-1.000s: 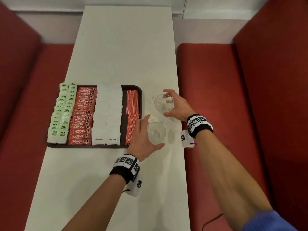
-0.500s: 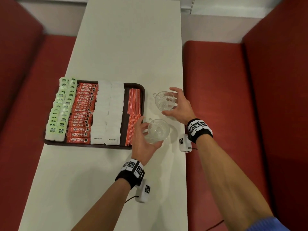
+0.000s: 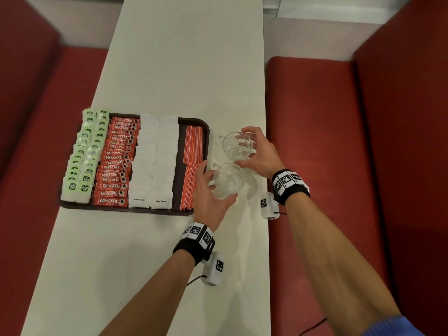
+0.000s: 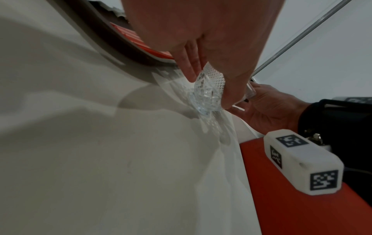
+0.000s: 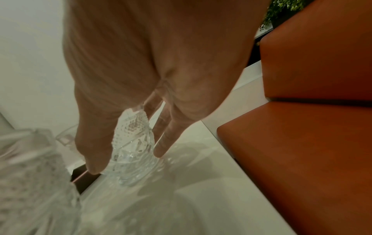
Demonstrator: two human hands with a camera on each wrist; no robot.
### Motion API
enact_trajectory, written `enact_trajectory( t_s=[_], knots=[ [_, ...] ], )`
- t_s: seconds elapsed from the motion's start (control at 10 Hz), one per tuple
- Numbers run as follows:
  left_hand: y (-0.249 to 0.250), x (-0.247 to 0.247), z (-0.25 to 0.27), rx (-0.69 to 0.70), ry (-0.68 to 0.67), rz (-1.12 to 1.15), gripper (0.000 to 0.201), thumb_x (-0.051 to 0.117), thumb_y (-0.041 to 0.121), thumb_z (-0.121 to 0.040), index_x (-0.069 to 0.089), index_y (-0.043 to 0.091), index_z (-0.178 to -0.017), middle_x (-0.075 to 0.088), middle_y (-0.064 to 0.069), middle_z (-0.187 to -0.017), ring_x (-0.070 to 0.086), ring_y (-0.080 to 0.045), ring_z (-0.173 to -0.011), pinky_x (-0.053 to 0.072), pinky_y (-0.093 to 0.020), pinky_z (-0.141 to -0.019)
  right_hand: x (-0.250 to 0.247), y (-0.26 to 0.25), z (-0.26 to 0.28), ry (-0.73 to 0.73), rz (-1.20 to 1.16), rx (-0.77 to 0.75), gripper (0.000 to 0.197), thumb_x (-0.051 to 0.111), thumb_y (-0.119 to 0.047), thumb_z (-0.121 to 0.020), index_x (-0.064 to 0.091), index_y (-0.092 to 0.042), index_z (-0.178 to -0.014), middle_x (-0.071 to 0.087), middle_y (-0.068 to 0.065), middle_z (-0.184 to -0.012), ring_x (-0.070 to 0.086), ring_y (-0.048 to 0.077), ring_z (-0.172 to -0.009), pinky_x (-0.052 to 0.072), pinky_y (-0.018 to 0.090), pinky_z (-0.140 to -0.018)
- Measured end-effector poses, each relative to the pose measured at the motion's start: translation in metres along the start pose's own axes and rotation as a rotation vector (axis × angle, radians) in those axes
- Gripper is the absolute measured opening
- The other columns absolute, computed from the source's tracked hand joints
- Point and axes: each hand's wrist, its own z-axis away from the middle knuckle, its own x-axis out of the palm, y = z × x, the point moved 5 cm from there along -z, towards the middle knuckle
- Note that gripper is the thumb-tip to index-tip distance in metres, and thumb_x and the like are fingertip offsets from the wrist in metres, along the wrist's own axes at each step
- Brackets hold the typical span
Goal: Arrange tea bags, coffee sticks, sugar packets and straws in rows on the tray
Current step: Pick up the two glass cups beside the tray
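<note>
Red "NESCAFÉ" sticks [image 3: 114, 166] beside "White Sugar" packets [image 3: 155, 163].

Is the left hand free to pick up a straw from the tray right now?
Probably not: the left hand grips a glass cup. The straws lie uncovered right beside it, so it must let go first.

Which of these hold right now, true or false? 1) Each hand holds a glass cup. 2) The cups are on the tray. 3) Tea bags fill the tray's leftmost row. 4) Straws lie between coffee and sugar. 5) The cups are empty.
1) True: left hand grips the near cup, right hand the far cup.
2) False: both are right of the tray, over the table.
3) True: tea bags.
4) False: straws are rightmost, past sugar and coffee.
5) True.
</note>
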Motion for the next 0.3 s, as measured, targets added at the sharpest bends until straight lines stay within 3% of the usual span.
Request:
enact_trajectory(
  t_s=[0.2, 0.3],
  knots=[
    [0.0044, -0.0023, 0.0002, 0.033, -0.003, -0.014, 0.120, 0.102, 0.022, -0.067, 0.027, 0.032, -0.160, 0.058, 0.009, -0.138, 0.059, 0.008, -0.118, 0.049, -0.005, -0.089, 0.0015, -0.0013, 0.0029, -0.003, -0.011, 0.002, 0.097, 0.102, -0.003, -0.067, 0.051, -0.029, -0.147, 0.064, -0.006, -0.144, 0.067, 0.004, -0.124, 0.063, 0.025, -0.096],
    [0.0068, -0.0039, 0.0047, 0.064, -0.015, -0.007, 0.125, 0.103, 0.020, -0.066, 0.024, 0.032, -0.162, 0.058, 0.009, -0.138, 0.061, -0.003, -0.122, 0.051, -0.018, -0.100, -0.0026, 0.0002, 0.0026, -0.009, -0.045, 0.002, 0.104, 0.101, 0.000, -0.068, 0.047, -0.029, -0.152, 0.061, -0.006, -0.149, 0.065, 0.009, -0.129, 0.062, 0.029, -0.102]
  ],
)
